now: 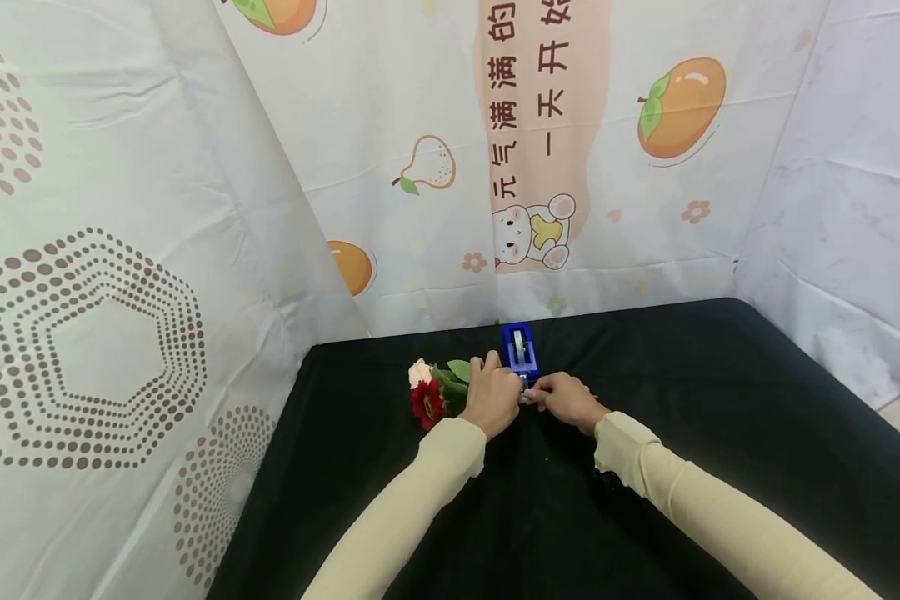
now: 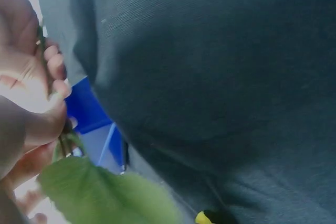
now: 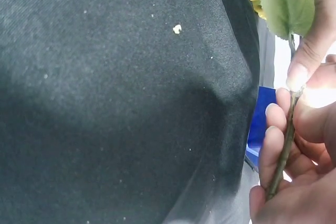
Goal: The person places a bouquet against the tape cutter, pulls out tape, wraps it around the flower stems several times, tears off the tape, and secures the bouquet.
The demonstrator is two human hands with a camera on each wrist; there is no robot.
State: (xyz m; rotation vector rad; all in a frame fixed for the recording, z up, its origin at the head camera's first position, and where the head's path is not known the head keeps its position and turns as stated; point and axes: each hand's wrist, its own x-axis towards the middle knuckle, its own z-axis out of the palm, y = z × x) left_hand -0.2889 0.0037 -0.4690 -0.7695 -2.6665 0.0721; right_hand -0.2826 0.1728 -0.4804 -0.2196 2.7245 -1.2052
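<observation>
A bunch of artificial-looking flowers points left in the head view, with a red bloom (image 1: 427,403), a pale pink bloom (image 1: 420,372) and green leaves (image 1: 457,372). My left hand (image 1: 492,396) pinches its stems just behind the leaves. My right hand (image 1: 566,398) meets it, thumb and fingers curled around the lower stem (image 3: 284,156). Something clear and shiny shows on the stem at the left thumbtip (image 3: 297,77). In the left wrist view a broad leaf (image 2: 100,192) hangs below the fingers. A blue tape dispenser (image 1: 521,346) stands just beyond both hands.
Black cloth (image 1: 720,400) covers the table, with small pale specks on it. A printed white curtain (image 1: 420,225) hangs along the table's back edge, and more white sheets hang at the left and right.
</observation>
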